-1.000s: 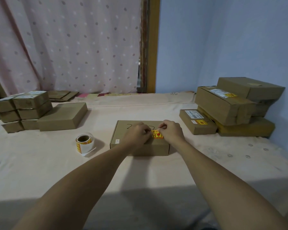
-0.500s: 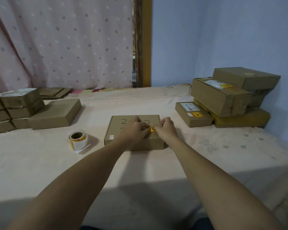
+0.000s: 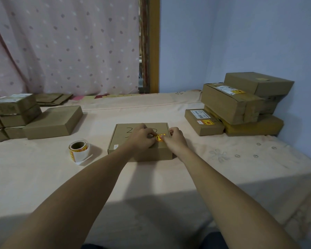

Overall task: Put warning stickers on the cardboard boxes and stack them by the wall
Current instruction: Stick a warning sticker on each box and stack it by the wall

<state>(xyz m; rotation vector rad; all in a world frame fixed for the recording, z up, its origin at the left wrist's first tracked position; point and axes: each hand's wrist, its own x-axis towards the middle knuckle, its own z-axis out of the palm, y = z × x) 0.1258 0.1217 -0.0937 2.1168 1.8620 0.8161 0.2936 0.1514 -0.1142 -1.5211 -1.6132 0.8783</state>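
**Sticker going down on the centre box**

The person is working at a cardboard box [image 3: 121, 135] lying flat in the middle of the bed [image 3: 223, 168], a little toward its far edge. A yellow-and-red warning sticker [image 3: 160, 137] is sitting on the right part of the lid. The left hand [image 3: 142, 139] is curling its fingers and pinching the sticker's left end. The right hand [image 3: 176, 139] is doing the same at the right end, thumb on the sticker's near edge. Neither hand is holding anything else, and how much of the sticker is already stuck is hard to tell.

What could go wrong, as I judge it:
- The sticker may be going down crooked or creased if one end is pressed before the other is pulled taut.
- It may be clinging to a fingertip and lifting again when the hands are drawn off (fresh adhesive tends to do that).
- The light box may be sliding on the soft sheet under uneven pressing.

The sticker roll [image 3: 78, 150] is standing near the box's left side. The stickered pile [image 3: 241, 105] is sitting at the right edge against the blue wall [image 3: 250, 42], and unstickered boxes [image 3: 14, 115] are waiting at the left edge.

Against half a second ago, both hands are staying on the sticker, but more of its yellow face is showing between the fingers. The box and roll are not shifting.
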